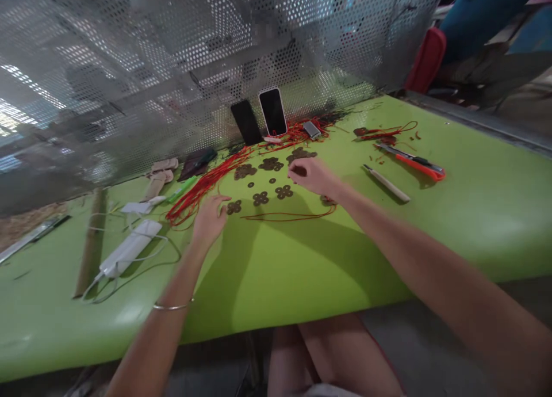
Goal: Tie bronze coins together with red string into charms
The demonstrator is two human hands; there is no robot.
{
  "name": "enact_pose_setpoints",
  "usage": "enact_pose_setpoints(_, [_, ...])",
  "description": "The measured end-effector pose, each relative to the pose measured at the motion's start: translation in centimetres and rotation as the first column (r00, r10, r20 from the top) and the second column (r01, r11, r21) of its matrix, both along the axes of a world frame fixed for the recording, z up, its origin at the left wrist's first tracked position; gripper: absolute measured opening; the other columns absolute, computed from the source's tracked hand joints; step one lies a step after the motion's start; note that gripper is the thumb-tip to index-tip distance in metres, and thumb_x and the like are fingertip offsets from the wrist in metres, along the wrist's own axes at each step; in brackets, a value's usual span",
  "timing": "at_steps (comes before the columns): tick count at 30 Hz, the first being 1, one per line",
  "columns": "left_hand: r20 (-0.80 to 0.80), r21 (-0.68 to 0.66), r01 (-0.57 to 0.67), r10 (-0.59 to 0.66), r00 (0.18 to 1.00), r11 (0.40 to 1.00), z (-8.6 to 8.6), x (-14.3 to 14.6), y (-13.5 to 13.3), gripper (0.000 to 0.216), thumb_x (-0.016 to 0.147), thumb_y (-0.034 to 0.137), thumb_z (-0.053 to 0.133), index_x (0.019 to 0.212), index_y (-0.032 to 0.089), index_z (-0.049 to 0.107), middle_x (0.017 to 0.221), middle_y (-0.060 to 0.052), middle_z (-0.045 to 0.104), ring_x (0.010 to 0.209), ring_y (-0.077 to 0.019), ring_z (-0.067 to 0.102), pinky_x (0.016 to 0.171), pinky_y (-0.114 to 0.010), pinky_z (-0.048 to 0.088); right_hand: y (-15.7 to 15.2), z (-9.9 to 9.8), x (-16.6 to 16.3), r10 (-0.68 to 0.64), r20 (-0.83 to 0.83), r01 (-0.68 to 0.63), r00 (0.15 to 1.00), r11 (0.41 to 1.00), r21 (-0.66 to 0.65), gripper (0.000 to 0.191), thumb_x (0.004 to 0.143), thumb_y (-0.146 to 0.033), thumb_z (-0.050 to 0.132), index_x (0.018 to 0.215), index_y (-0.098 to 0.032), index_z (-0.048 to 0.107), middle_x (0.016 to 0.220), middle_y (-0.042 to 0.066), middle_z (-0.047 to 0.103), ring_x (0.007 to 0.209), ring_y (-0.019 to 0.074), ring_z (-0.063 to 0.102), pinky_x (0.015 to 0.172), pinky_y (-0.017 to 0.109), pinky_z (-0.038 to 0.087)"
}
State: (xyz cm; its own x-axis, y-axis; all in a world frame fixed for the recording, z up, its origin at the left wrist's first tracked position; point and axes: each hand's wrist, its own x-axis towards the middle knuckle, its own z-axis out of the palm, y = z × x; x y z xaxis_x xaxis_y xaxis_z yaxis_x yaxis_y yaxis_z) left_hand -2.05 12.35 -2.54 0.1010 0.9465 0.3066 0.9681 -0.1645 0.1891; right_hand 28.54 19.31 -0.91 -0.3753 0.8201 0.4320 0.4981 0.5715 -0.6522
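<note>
My left hand (209, 220) rests at the left end of a row of coin clusters, thumb and forefinger apart, beside the nearest cluster of holed coins (234, 207). Two similar clusters lie further right, one being the right-hand cluster (284, 192). My right hand (314, 176) is curled with thumb and fingertips together, just in front of a pile of dark coins (302, 153); anything in the pinch is too small to make out. Two more piles, including the middle coin pile (271, 164), and loose single coins (250, 184) lie between my hands. A looped red cord (284, 217) stretches below them.
Red cords (207, 187) bunch at the left. Two phones, one a white-edged phone (273, 112), lean on the perforated metal screen (172, 69). A wooden-handled tool (387, 184) and an orange utility knife (414, 162) lie right; a white power strip (131, 248) and a stick (91, 241) lie left.
</note>
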Motion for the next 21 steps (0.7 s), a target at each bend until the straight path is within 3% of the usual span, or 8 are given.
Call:
enact_pose_setpoints(4, [0.07,-0.019,0.02,-0.019,0.997,1.0,-1.0,0.9,-2.4,0.029,0.087,0.023,0.042,0.108,0.018,0.062,0.114,-0.009,0.062,0.108,-0.0228,0.055,0.099,-0.043,0.041,0.3,-0.2,1.0,-0.048,0.244,0.038,0.969,0.998,0.045,0.013,0.078,-0.019,0.054,0.079,-0.016,0.067,0.074,0.005,0.068,0.061,0.0139,0.057,0.059,0.025,0.039])
enact_pose_setpoints(8, [0.08,-0.026,0.131,-0.129,0.988,0.991,-0.9,3.9,-2.9,0.028,0.088,0.027,0.047,0.111,0.018,0.061,0.117,-0.01,0.06,0.108,-0.0235,0.055,0.098,-0.045,0.042,0.1,-0.3,3.0,-0.046,0.387,0.049,0.921,0.999,0.002,0.018,0.079,-0.016,0.053,0.087,-0.016,0.069,0.085,0.007,0.07,0.072,0.0164,0.061,0.067,0.026,0.043])
enact_pose_setpoints(13, [0.062,-0.057,0.284,-0.281,0.958,0.957,-0.1,11.3,-2.3,0.03,0.089,0.033,0.05,0.112,0.017,0.062,0.116,-0.01,0.062,0.109,-0.0232,0.055,0.098,-0.044,0.042,-1.5,-0.5,5.9,0.023,0.441,0.008,0.897,0.998,-0.069,0.027,0.08,-0.022,0.056,0.104,-0.015,0.067,0.105,0.011,0.066,0.095,0.0228,0.06,0.086,0.034,0.044])
enact_pose_setpoints(16, [0.038,-0.059,0.395,-0.393,0.919,0.917,0.3,16.5,-1.7,0.034,0.088,0.036,0.052,0.111,0.014,0.062,0.113,-0.012,0.063,0.106,-0.0238,0.056,0.095,-0.042,0.043,-2.3,-0.8,7.1,0.161,0.424,-0.087,0.891,0.978,-0.189,0.044,0.075,-0.029,0.064,0.117,-0.017,0.062,0.117,0.011,0.062,0.1,0.0242,0.06,0.088,0.035,0.045])
enact_pose_setpoints(21, [0.081,-0.115,0.363,-0.355,0.931,0.925,0.0,21.2,-1.3,0.034,0.08,0.043,0.061,0.102,0.017,0.064,0.101,-0.01,0.066,0.092,-0.0243,0.061,0.082,-0.037,0.048,-2.4,-0.9,7.5,0.269,0.382,-0.176,0.884,0.949,-0.26,0.053,0.066,-0.019,0.069,0.118,-0.023,0.062,0.113,0.007,0.065,0.097,0.0237,0.062,0.085,0.032,0.047])
